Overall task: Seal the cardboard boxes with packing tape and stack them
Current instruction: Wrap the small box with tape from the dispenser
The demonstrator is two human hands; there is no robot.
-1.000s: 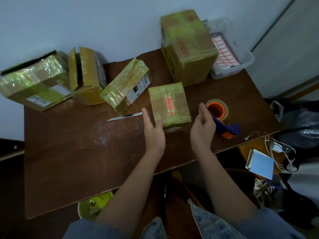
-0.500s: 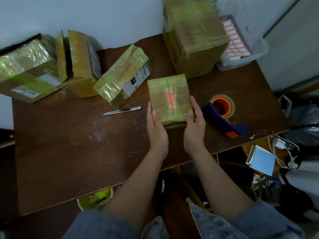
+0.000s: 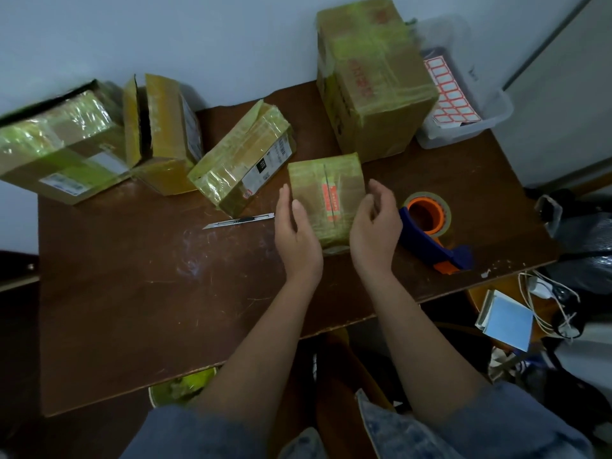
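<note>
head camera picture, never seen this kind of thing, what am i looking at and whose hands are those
A camera worn on a person's head looks down at their own bare hands, so there is no machine. The left hand and right hand flank a small taped cardboard box on the brown table; neither plainly grips it. A tape dispenser lies to its right, a utility knife to its left. Four more boxes, the tall box among them, and a clear bin of labels sit behind.

Box cutter (image 3: 238,221) on brown table (image 3: 132,293) — clear bin (image 3: 463,127) of label sheets (image 3: 448,91) behind.
</note>
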